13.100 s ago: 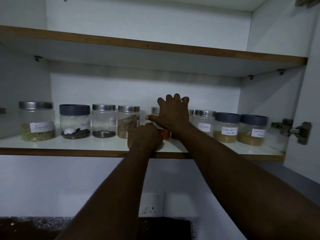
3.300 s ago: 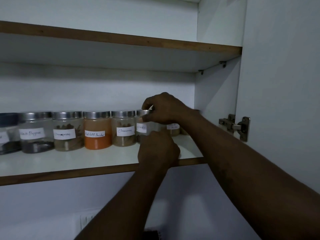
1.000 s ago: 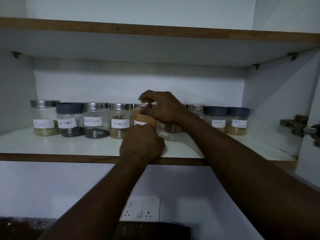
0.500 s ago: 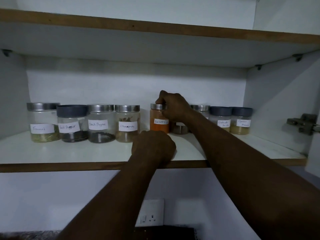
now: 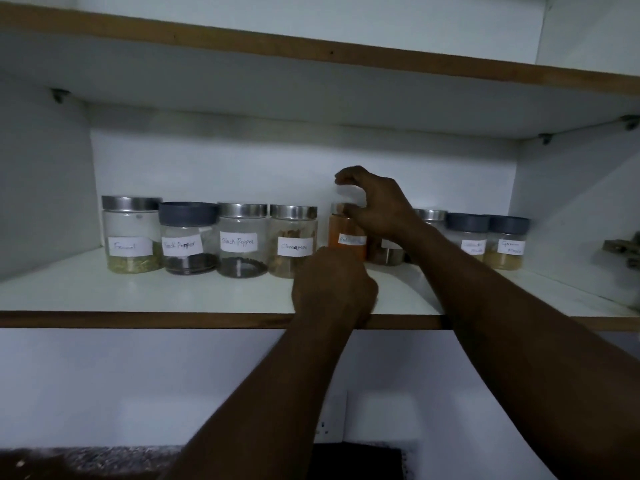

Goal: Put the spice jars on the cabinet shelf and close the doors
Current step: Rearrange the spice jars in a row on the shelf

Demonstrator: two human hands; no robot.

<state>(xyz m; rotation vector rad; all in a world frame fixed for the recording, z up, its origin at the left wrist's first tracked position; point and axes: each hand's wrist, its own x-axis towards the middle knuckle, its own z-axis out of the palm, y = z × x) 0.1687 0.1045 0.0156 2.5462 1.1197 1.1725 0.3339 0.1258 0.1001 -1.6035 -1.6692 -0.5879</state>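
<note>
The cabinet shelf [image 5: 138, 292] carries the whole row of spice jars [image 5: 242, 237], upright and set toward the back wall, so the placing step looks all but done and the work in hand seems to be the last tidying of the line. The right hand [image 5: 377, 209] arches over the lid of the orange jar [image 5: 346, 237], which stands mid-row just right of the Cinnamon jar [image 5: 294, 240]. White wall shows between the raised fingers and the lid, so its grip looks released, though I cannot tell whether the thumb touches the lid. The left hand [image 5: 332, 285] rests at the shelf's front edge just before that jar, back to the camera with its fingers tucked under, so I cannot tell whether its grip has anything in it. The next move probably calls for drawing both arms out of the cabinet and reaching for the doors, which are out of view; only a hinge [image 5: 623, 251] shows at the right edge. The upper shelf [image 5: 311, 53] overhangs the arms, and the right forearm crosses in front of the two dark-lidded jars [image 5: 485, 233], so a careless withdrawal could knock them. Below are a dark surface [image 5: 86, 462] and a wall socket [image 5: 329, 431].
</note>
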